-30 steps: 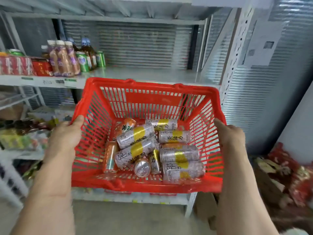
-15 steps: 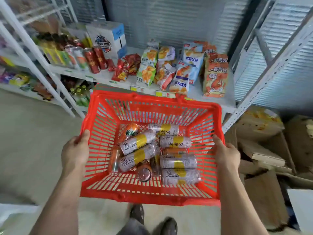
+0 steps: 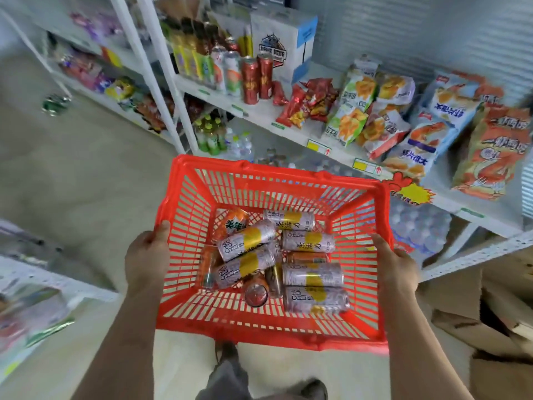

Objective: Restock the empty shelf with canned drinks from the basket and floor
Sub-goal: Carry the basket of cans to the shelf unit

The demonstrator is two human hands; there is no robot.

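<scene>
Canned drinks (image 3: 313, 275) lie heaped in the red basket (image 3: 271, 332), lower ones half hidden, basket held between left hand (image 3: 147, 256) and right hand (image 3: 396, 268), each clamped on a side rim, above the floor (image 3: 86, 180); left shelves blurred.

Basket (image 3: 357, 284): red slatted plastic. Cans (image 3: 313, 274) inside: silver with yellow patches and dark lettering; some orange. Shelf (image 3: 291, 131): white, with yellow price tags. Upright cans (image 3: 256, 79) on it: dark red. Snack bags (image 3: 432, 134): blue, orange, green prints.
</scene>
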